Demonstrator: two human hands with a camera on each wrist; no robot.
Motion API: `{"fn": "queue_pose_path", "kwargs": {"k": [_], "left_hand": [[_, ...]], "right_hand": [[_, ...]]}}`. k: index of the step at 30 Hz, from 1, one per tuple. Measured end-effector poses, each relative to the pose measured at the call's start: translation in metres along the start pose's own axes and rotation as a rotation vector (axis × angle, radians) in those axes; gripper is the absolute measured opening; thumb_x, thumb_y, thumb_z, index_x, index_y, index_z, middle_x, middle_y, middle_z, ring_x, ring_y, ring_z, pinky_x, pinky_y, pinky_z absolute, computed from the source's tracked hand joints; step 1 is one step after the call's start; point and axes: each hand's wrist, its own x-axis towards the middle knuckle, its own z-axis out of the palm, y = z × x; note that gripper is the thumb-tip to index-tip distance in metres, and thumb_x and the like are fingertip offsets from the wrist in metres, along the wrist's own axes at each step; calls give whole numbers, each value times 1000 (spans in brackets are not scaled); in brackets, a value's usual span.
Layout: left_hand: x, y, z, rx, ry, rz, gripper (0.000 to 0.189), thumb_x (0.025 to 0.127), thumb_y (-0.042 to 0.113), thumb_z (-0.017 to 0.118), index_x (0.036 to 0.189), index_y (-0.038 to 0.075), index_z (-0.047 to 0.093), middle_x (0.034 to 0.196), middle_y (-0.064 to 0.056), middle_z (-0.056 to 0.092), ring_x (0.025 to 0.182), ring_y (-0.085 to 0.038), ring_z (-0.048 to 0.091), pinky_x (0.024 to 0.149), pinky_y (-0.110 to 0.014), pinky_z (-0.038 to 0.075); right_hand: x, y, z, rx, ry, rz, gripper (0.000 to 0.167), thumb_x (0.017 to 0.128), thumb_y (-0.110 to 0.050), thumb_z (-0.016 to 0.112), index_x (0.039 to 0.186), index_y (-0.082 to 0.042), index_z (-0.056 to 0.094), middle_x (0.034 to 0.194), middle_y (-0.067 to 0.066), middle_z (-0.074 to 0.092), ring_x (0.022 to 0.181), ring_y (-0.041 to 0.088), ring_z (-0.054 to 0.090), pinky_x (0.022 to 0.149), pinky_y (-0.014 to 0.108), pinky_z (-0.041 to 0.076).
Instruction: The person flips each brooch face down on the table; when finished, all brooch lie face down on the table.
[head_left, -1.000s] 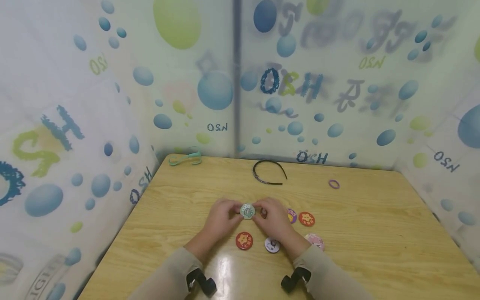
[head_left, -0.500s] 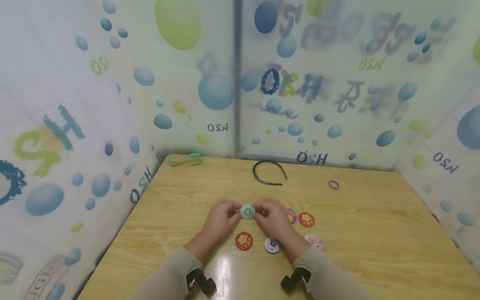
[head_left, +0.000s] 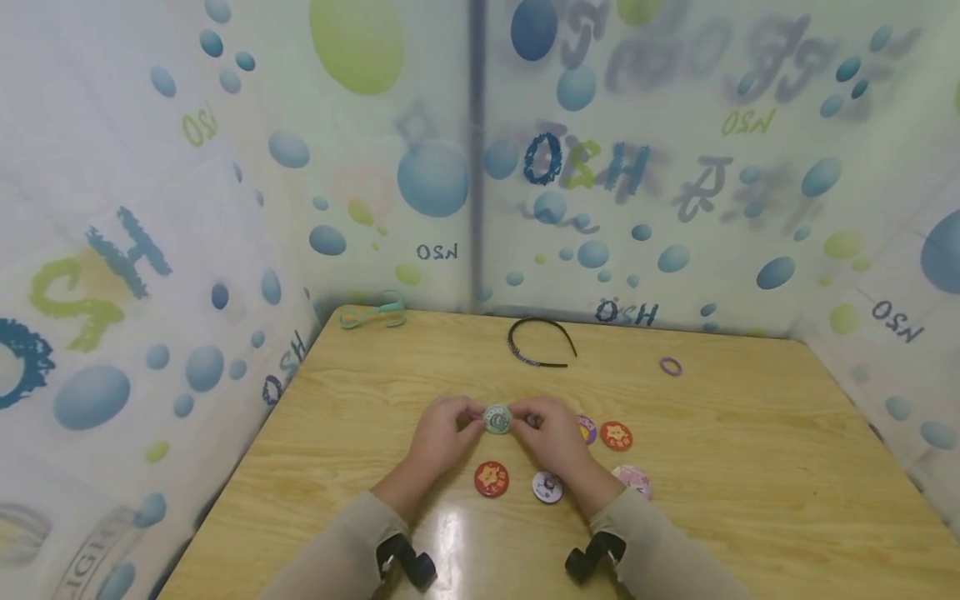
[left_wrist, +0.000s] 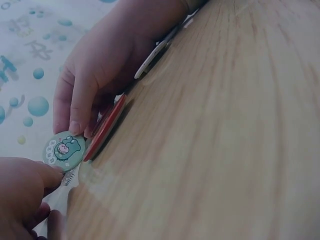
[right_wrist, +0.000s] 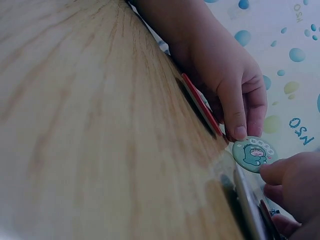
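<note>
Pale walls (head_left: 506,223) printed with blue and lime-green bubbles and mirror-reversed H2O lettering (head_left: 587,162) stand left, behind and right of a light-brown wood-grain desk (head_left: 750,483). A dark vertical strip (head_left: 476,150) divides the back; white glare (head_left: 448,537) brightens the desk's near part.

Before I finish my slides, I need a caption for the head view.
A left hand and right hand pinch a green badge at a wooden table, a black headband farther back.

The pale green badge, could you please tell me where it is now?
In the head view, the pale green badge is just right of centre, below mid-height, pinched between the left hand and right hand, beyond the nearer red badge.
</note>
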Motion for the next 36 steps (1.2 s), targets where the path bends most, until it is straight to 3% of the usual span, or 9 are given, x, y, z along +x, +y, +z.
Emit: {"fn": "queue_pose_path", "kwargs": {"k": [12,23,27,31,36], "left_hand": [[1,0,1,-46,4,1,14,90,5,83,99,15,79,95,5,76,95,-17,68,91,-42,56],[3,1,3,-21,4,-4,12,91,7,82,98,16,79,96,4,76,94,-17,68,90,-43,56],[3,0,3,-11,4,-5,7,92,18,83,97,18,78,96,6,76,94,-16,67,89,-42,55],[2,-1,2,1,12,4,16,92,35,84,93,21,77,95,9,75,94,-16,66,88,-42,54],[0,-2,1,5,16,6,18,91,38,85,90,22,76,93,10,74,92,-15,67,87,-41,54]], "right_hand": [[0,0,1,2,34,14,15,90,-13,86,102,-21,84,95,-10,74,87,12,63,82,37,52],[1,3,-1,6,42,-1,15,88,-13,89,99,-22,84,95,-13,75,85,11,63,78,33,52],[0,2,-1,9,50,-18,16,86,-12,89,97,-23,84,93,-12,75,84,13,64,77,33,52],[0,1,-1,8,52,-45,15,87,-11,89,97,-22,84,93,-13,75,83,12,63,76,32,52],[0,4,2,-8,36,-70,15,87,-10,88,98,-21,84,91,-13,74,83,10,63,77,33,53]]}}
